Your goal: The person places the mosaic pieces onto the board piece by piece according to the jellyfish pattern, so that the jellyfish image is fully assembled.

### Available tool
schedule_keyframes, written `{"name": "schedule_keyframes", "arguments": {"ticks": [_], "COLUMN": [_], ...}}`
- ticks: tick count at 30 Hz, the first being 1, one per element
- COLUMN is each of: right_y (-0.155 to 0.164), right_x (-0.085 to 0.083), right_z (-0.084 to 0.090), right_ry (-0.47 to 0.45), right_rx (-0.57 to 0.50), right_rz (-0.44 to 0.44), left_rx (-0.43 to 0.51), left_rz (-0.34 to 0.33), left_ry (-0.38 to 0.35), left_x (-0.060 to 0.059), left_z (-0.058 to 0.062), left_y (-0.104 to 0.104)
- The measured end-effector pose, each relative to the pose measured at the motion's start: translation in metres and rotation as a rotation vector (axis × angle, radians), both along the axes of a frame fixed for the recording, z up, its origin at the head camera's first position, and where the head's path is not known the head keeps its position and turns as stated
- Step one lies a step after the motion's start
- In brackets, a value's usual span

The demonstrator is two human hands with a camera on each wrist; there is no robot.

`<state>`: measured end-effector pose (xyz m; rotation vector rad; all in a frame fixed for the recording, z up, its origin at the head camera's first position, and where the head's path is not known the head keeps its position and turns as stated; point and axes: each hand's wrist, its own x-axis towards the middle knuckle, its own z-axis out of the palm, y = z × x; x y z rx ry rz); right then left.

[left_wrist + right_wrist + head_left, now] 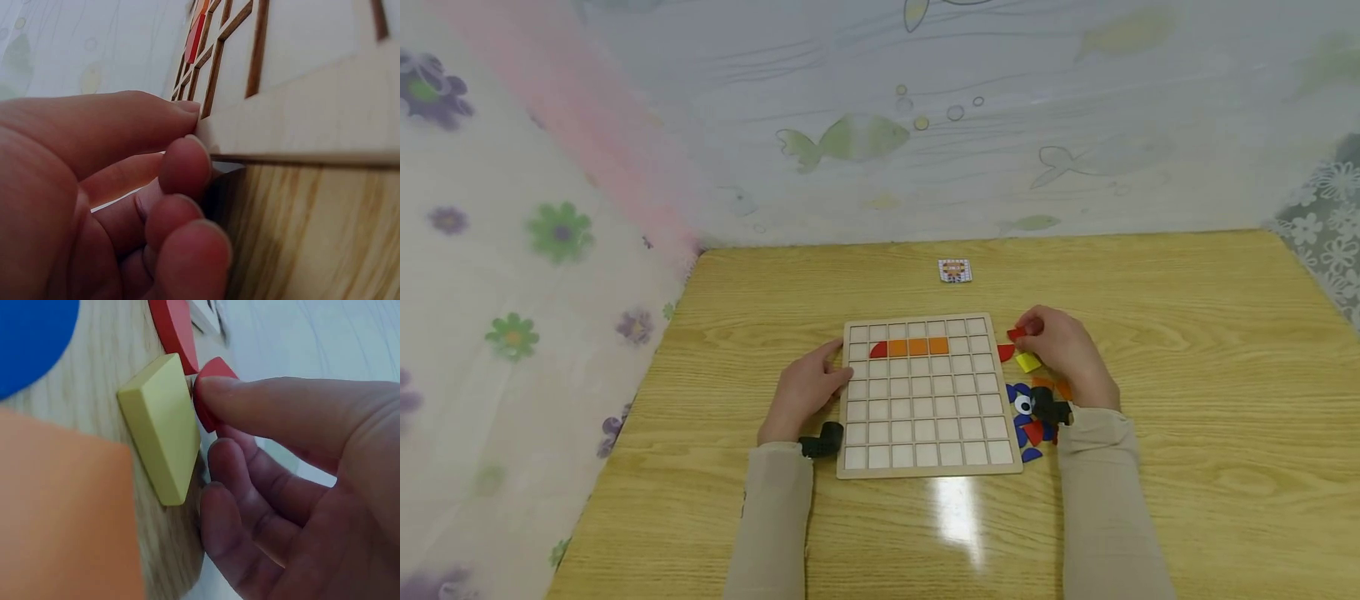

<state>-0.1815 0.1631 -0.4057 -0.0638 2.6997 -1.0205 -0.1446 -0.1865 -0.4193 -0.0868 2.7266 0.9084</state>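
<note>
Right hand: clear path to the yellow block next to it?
Probably yes. The flat yellow wooden block lies on the table beside the right hand, nothing between them. But the fingers already pinch a small red piece, which may hinder a grip.

Wooden table [1187, 417], gridded puzzle board [925, 400] at centre, loose coloured pieces [1033, 408] beside it, small card [955, 271] behind
</note>
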Motion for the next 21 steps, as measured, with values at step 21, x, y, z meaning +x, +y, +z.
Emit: {"name": "schedule_keyframes", "arguments": {"ticks": [21], "right_y": [-0.019], "right_x": [-0.004], "right_z": [0.003], "right_ry": [0.034], "right_rx": [-0.136], "right_rz": [-0.006], "left_rx": [0.001], "left_rz": [0.009], "left_ry": [-0.003], "left_x": [0.000], "left_z": [0.000], "left_y": [0.000]}}
